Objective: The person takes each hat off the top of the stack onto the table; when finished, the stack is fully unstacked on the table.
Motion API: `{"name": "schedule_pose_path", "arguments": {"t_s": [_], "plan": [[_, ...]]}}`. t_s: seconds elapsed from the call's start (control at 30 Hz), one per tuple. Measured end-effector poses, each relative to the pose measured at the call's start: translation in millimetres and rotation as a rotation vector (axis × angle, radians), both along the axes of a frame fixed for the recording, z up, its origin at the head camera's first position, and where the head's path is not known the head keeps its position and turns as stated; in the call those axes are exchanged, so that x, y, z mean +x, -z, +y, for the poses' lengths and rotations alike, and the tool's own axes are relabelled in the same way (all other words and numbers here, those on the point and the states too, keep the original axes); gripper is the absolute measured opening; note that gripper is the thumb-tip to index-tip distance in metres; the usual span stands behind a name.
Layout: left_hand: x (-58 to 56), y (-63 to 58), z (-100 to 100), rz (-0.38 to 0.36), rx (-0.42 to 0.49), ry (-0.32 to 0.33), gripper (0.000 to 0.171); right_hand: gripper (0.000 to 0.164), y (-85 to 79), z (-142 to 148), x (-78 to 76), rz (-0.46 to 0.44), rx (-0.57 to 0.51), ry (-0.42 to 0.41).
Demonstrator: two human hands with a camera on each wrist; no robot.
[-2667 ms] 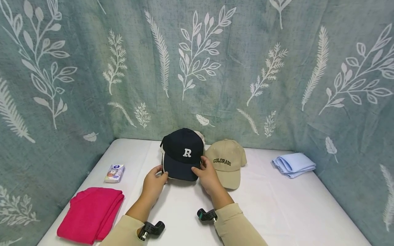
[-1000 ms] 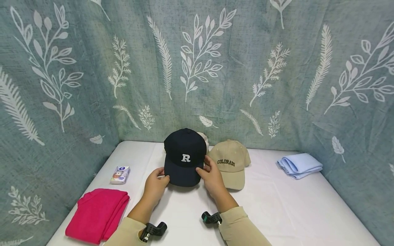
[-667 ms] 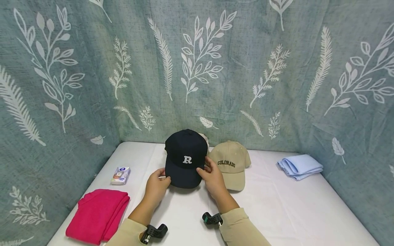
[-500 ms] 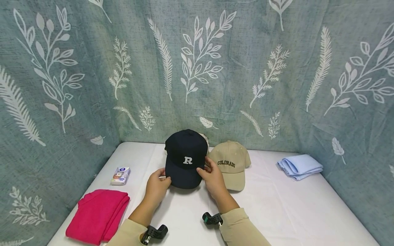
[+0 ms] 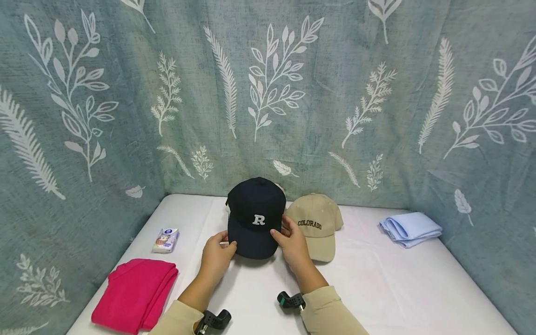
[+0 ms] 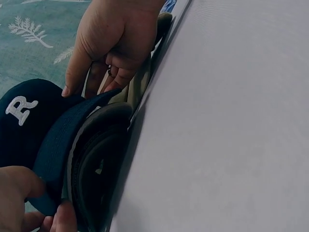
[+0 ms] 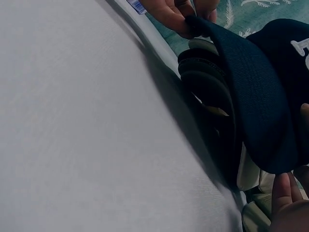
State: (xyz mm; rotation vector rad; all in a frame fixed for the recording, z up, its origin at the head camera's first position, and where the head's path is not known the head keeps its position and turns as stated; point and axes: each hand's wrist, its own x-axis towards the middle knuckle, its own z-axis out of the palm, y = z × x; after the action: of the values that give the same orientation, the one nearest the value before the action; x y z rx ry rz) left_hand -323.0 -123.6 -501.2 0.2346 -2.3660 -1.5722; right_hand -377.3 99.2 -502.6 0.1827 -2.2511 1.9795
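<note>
A navy baseball cap [image 5: 255, 200] with a white R faces me at the back middle of the table. My left hand [image 5: 218, 256] pinches the left edge of its brim, thumb in front. At the brim's right edge, my right hand [image 5: 293, 239] grips likewise, thumb on top. More dark, curved brims [image 6: 99, 159] lie stacked beneath it in the left wrist view. A strip of a pale cap [image 5: 279, 187] shows behind the navy one; the rest is hidden. Just right of my right hand sits a beige cap [image 5: 314, 216] lettered COLORADO.
Folded pink cloth [image 5: 136, 293] lies at the front left of the white table [image 5: 377, 288]. Behind it is a small printed tissue pack [image 5: 165, 240]. A folded light blue cloth [image 5: 412, 228] lies at the back right. Leaf-patterned curtain [image 5: 268, 93] encloses the back and sides.
Both hands have brought the navy cap lower and slightly nearer me, covering more of the pale cap behind it. The whole view has shifted slightly. Both hands keep their grip.
</note>
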Motion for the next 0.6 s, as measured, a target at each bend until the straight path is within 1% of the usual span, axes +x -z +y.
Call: {"name": "schedule_pose_path", "arguments": {"t_s": [0.1,0.23,0.47,0.6], "plan": [[1.0,0.2,0.5,0.008,0.001,-0.005,0.049,0.067,-0.6,0.1,1.3,0.002,0.005,0.004],[2.1,-2.7,1.2,0.009,0.034,-0.004,0.047,0.067,-1.7,0.0,2.7,0.009,0.004,0.012],[3.8,-5.5,3.7,0.022,0.058,0.015,0.043,0.07,-0.8,3.4,5.4,0.004,-0.002,0.007],[5.2,-5.3,6.4,0.014,0.09,0.031,0.039,0.069,1.0,7.7,9.2,-0.008,0.0,0.023]]}}
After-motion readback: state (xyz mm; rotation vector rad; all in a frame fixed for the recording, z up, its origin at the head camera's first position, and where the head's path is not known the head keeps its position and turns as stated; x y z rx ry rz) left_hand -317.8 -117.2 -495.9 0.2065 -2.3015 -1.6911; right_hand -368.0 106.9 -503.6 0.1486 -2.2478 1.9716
